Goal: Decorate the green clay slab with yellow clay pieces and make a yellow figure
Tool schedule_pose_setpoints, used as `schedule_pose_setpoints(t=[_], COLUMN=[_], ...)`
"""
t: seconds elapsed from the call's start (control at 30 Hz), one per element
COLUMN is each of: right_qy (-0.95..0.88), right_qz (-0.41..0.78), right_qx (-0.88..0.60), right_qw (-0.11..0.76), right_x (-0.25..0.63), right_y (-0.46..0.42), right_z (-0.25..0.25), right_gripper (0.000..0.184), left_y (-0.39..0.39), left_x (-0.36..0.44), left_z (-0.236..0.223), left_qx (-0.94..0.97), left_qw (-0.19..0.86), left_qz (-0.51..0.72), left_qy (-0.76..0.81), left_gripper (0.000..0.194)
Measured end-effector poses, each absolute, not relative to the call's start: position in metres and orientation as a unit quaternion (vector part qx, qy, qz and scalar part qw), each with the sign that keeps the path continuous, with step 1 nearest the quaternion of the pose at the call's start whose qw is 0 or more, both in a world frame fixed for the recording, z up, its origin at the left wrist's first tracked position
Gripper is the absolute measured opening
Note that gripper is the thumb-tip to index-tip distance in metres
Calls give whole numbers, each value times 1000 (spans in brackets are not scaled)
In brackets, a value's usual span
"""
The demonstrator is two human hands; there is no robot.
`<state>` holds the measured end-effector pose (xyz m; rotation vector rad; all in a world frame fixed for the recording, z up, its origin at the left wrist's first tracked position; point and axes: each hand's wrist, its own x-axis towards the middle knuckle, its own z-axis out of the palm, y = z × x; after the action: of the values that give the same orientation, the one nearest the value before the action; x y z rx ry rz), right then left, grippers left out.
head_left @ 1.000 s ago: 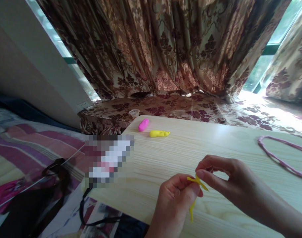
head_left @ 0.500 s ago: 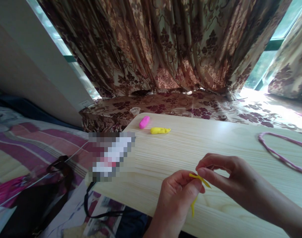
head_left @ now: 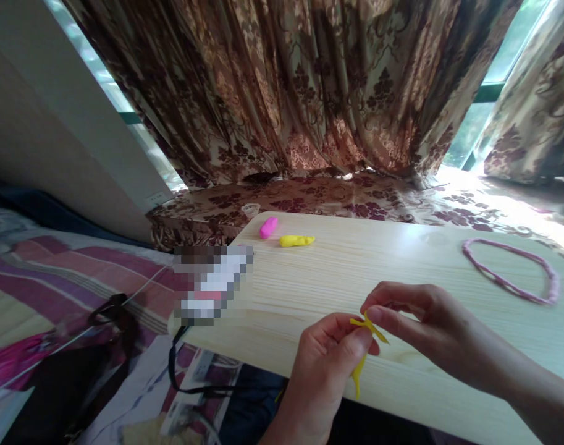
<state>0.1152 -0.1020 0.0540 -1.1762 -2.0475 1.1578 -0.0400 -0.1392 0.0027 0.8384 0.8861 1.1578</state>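
Observation:
Both hands pinch a thin yellow clay strip just above the near edge of a light wooden table. My left hand is closed, thumb and forefinger gripping the strip, whose tail hangs below. My right hand pinches the strip's upper end from the right. A pink clay lump and a yellow clay lump lie at the table's far left corner. A pink clay ring lies flat on the right.
Patterned brown curtains hang behind the table over a matching covered ledge. A striped bedspread with a dark bag and strap is to the left. A blurred-out patch sits at the table's left edge.
The view has shifted a little, so the pink ring shows more fully. Both hands keep their pinch on the yellow strip with only slight finger movement.

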Motion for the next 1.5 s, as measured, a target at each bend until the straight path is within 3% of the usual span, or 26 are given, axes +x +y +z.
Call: schedule_pose_setpoints(t=[0.73, 1.2, 1.5], right_qy=[-774, -760, -803], right_qz=[376, 394, 396], right_qx=[-400, -415, -320], right_qw=[314, 307, 310], right_x=[122, 133, 145], right_y=[-188, -180, -192], right_z=[81, 71, 87], right_gripper=[22, 22, 15], left_y=[-220, -213, -215], left_x=[-33, -34, -34], left_z=[36, 20, 14], left_qx=[399, 396, 422], left_qw=[655, 672, 687], left_qz=[539, 514, 492], left_qy=[348, 356, 328], left_gripper=[15, 15, 18])
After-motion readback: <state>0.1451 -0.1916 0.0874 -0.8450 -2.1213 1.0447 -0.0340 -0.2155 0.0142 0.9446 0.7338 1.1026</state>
